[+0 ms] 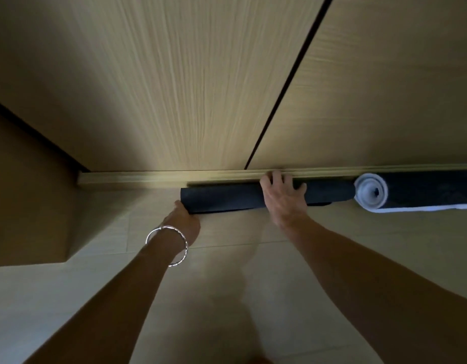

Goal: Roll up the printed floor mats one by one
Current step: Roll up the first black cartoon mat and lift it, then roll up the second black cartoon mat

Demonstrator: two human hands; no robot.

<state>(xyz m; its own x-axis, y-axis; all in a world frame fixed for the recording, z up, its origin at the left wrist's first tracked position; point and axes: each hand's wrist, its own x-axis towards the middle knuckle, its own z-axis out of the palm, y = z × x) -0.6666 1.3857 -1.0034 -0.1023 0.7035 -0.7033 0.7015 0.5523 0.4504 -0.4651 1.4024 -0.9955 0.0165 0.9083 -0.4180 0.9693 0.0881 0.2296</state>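
A dark rolled floor mat (222, 199) lies on the pale tiled floor, right against the wooden skirting. My right hand (283, 198) rests over the top of this roll, fingers spread and bent over its far side. My left hand (186, 216), with a silver bangle on its wrist, touches the roll's near left end from below; its fingers are hidden. A second rolled mat (421, 190), dark outside with a white spiral end, lies to the right along the same skirting.
Wood-grain cabinet doors (174, 88) rise straight ahead, split by a dark vertical gap. A brown box-like block (30, 200) stands on the floor at the left. Pale floor tiles (227, 298) spread in front, between my arms.
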